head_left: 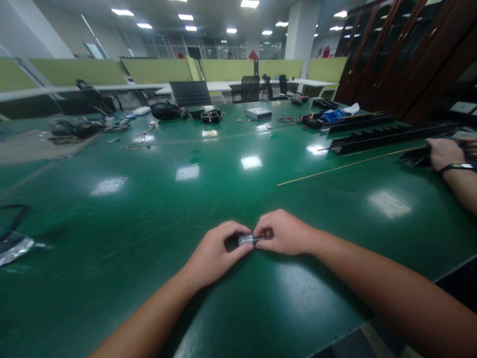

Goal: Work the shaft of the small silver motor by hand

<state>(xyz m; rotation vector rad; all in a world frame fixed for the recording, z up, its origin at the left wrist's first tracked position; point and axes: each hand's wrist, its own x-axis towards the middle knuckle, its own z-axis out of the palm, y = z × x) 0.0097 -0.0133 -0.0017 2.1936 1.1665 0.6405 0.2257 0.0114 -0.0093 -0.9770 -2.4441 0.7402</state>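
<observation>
Low over the green table, my left hand (219,248) grips a small silver metal cylinder (246,240) between thumb and fingertips. The cylinder lies on its side and looks like a small motor, though its exact kind is unclear. From its right end a thin dark piece (261,238) sticks out, pinched by my right hand (281,232) with thumb and curled fingers. Both hands nearly touch at the cylinder. Fingers partly hide where the thin piece meets the cylinder.
At the right, another person's hand (447,154) rests by long black channels (387,136). A thin yellowish rod (335,169) lies on the green table (149,214). Along the back are a white box (258,114), a black bag (164,111) and loose parts. Foil-like material (17,248) sits at left.
</observation>
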